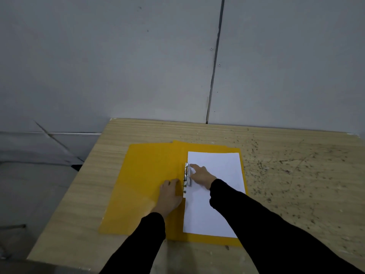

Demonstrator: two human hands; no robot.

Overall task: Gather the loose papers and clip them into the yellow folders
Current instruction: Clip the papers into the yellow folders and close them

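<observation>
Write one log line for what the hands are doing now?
folder: open on table | paper: inside | left hand: holding folder flat | right hand: at clip

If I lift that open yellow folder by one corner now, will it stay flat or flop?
The yellow folder looks thin and lies open flat, so it would probably bend or swing shut at the spine. The white paper seems held only by the metal clip, so its free edge would likely droop.

A single head-worn wide-angle camera looks forward and steeply down from above the pale wood-grain worktop, close over both black-sleeved forearms, with the grey panelled wall filling the upper frame.
</observation>
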